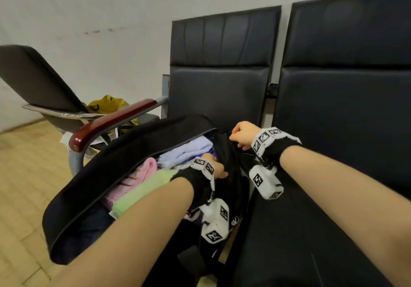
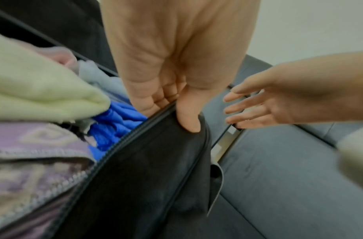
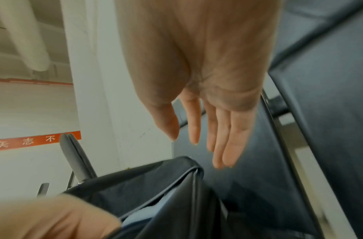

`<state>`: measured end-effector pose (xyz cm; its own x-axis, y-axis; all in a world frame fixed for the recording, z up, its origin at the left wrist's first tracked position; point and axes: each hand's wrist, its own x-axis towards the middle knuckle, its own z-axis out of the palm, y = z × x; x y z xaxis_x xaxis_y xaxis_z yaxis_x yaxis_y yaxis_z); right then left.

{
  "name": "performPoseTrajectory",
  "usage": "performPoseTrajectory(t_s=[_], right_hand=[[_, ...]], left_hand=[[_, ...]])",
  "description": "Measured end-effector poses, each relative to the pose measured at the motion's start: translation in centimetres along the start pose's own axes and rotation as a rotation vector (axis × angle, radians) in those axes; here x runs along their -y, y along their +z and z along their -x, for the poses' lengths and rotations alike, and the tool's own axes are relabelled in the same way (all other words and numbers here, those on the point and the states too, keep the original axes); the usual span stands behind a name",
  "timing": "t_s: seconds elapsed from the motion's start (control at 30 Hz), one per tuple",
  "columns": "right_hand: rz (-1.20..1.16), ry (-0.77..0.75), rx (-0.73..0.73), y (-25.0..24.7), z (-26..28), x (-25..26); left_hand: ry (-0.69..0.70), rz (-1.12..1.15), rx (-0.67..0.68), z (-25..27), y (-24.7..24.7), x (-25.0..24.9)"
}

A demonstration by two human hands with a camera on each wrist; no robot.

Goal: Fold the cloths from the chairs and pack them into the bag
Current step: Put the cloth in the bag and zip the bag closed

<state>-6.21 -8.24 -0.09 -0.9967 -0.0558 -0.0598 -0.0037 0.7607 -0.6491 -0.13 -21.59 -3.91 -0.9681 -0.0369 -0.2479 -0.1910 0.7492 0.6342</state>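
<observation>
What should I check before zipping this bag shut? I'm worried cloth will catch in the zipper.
1. Left hand holds the bag rim, thumb outside: ok.
2. Right hand has a grip on a zipper pull: not ok, fingers straight, holding nothing.
3. Green cloth below the rim: not ok, it bulges out.
4. Blue cloth clear of the zipper: not ok, it lies against it.
5. Zipper pull located: cannot tell.
6. Chair seats free of cloths: ok where visible.

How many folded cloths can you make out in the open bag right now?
5, possibly more underneath: lavender cloth at the far end, pink cloth beside it, green cloth nearest the left hand, blue cloth and patterned purple cloth lower down.
</observation>
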Motion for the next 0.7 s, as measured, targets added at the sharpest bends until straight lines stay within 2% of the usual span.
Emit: performPoseTrajectory(t_s=[0.07,0.13,0.23,0.3,0.47,0.7], right_hand=[[0.021,-0.028,0.03,-2.9,1.7,1.6],[0.049,-0.039,0.051,-5.9,3.2,3.1],[0.134,-0.053,0.054,-9.0,5.3,4.6],[0.143,-0.046,0.058,-9.4,6.1,4.6],[0.113,-0.009,0.067,-6.0,5.9,1.5],[0.077,0.029,0.023,0.4,1.7,-4.1]], left_hand=[[0.061,-0.06,-0.06,2.0,-1.7,-0.6],[0.086,-0.14,-0.046,3.4,-2.9,-0.6],[0.066,-0.116,0.057,5.0,-3.7,-0.3],[0.119,-0.034,0.113,5.5,-4.2,0.3],[0.058,0.153,0.355,7.2,-4.8,2.3],[0.003,0.032,0.657,5.7,-3.5,3.6]])
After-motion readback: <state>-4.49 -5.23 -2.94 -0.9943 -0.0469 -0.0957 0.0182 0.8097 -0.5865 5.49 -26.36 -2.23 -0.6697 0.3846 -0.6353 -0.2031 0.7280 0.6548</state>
